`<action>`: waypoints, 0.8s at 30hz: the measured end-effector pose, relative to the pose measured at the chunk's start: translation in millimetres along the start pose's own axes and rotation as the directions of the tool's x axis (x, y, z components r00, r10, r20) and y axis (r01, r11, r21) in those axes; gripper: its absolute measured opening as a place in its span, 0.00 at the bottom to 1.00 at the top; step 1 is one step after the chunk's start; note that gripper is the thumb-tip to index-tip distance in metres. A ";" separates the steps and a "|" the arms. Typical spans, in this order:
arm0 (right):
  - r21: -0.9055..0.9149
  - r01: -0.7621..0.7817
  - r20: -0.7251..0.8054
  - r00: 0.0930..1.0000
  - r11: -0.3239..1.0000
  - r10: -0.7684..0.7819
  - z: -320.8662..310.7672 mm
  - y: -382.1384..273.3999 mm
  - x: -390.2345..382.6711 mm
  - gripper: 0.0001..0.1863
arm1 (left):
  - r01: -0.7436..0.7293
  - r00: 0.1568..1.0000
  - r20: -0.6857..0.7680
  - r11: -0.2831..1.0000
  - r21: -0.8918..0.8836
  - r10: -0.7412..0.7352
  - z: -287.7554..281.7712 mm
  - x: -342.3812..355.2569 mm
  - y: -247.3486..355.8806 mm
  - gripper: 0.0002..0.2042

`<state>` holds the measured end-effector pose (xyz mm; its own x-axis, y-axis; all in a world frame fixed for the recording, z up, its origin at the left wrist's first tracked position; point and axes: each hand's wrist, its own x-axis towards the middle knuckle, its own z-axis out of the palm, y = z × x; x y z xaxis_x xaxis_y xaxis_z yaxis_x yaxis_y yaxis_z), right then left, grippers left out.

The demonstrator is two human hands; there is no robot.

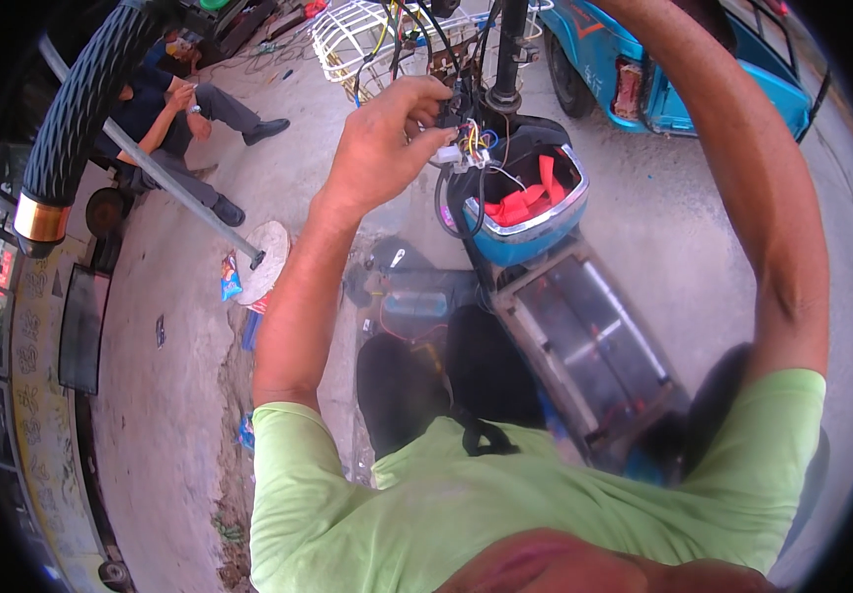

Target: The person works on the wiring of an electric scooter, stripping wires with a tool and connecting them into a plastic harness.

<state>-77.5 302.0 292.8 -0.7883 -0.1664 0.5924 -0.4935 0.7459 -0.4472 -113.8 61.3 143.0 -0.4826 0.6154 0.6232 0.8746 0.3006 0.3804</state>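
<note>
My left hand (387, 138) is closed, its thumb and forefinger pinching at a bundle of wires (473, 140) that hangs beside a black steering stem (509, 59). White plug connectors (445, 155) and thin yellow, blue and red wires show just below the thumb. What exactly lies between the fingertips is partly hidden. My right forearm reaches up past the top edge, so the right hand is out of sight. Under the wires sits the blue front shell (535, 229) of an electric bike, with red cloth or strap (530, 203) inside it.
A white wire basket (347, 44) stands ahead of the stem. The bike's battery tray (594, 346) lies by my legs. A blue cargo tricycle (683, 94) is at the far right. At the left are a handlebar grip (76, 128), a round stool (266, 252) and a seated person (184, 124).
</note>
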 end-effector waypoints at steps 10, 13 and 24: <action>-0.092 0.036 -0.033 0.999 0.995 -0.039 0.3 4.6 2.6 0.31 | 0.006 0.992 -0.127 1.000 -0.006 -0.007 0.0 17.3 5.8 0.23; -0.048 0.018 -0.018 1.000 0.999 -0.019 -1.8 1.6 0.0 0.31 | -0.045 0.976 -0.210 0.998 0.047 0.054 0.2 19.2 7.1 0.23; -0.028 0.138 -0.009 0.990 0.990 -0.139 -2.6 -12.9 -4.9 0.32 | -0.001 0.920 -0.291 0.742 -0.671 -0.262 -32.2 -5.6 5.5 0.22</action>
